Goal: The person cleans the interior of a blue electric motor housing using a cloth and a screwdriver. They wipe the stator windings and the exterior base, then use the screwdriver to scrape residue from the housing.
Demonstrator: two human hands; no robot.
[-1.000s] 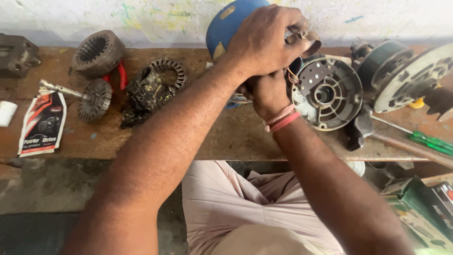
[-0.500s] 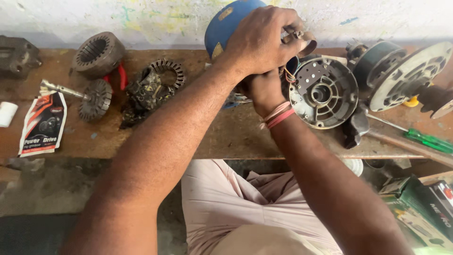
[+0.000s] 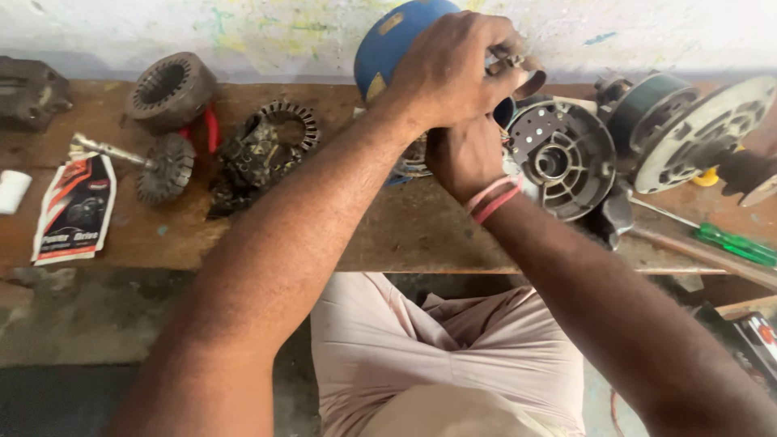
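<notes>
So the left hand (image 3: 453, 69) is clamped over the top of a round blue metal motor housing (image 3: 388, 40) that sits at the back of the worn wooden workbench (image 3: 405, 235), right against the paint-splattered wall, fingers curled tight together around the front end of it, and they also seem to pinch a small brownish tube-like bit at the fingertips, hard to say what it is. Right hand (image 3: 465, 154) is tucked underneath, touching the housing from below, wearing pink and red bands at the wrist; its fingers are hidden behind the left hand, so I can't tell how they're set. Just beside both hands on the right is a grey ribbed metal end cover (image 3: 562, 158), nearly touching, so that side is crowded. Further right a pale round slotted plate (image 3: 700, 133) runs off the frame edge, and a green-handled screwdriver (image 3: 736, 243) lies near the bench's front edge. Left side has more room: a dark grimy stator with windings (image 3: 259, 158), a rusty ring-shaped core (image 3: 166, 89) over red-handled pliers (image 3: 212, 129), a small rotor on a shaft (image 3: 158, 166) and a printed sachet (image 3: 74, 206) by the front edge. The top of the housing is cut off by the frame
</notes>
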